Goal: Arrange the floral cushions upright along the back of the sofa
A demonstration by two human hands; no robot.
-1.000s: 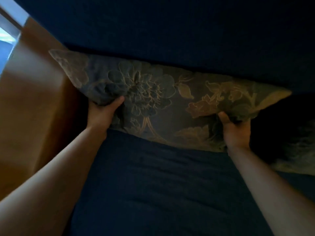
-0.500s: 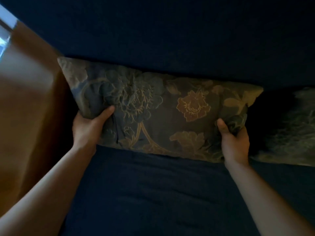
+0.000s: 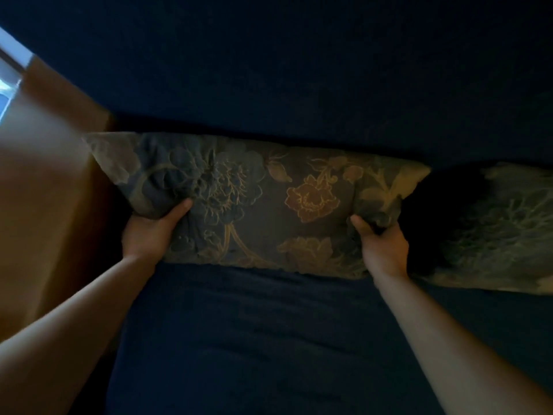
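Note:
A long floral cushion (image 3: 269,202), dark with gold and orange flowers, stands on its long edge on the dark blue sofa seat (image 3: 254,339), leaning against the sofa back (image 3: 299,70). My left hand (image 3: 152,232) grips its lower left part, thumb pressed into the front. My right hand (image 3: 381,244) grips its lower right corner, bunching the fabric. A second floral cushion (image 3: 496,229) rests against the sofa back at the right, partly cut off by the frame edge, with a dark gap between the two cushions.
A brown panel or armrest (image 3: 51,190) rises at the sofa's left end, close to the cushion's left corner. A bright window strip (image 3: 9,73) shows at the far left. The scene is dim.
The cushion has come down from a tilted, lifted position and now sits level on the seat against the sofa back. Both hands keep their grip and have lowered with it.

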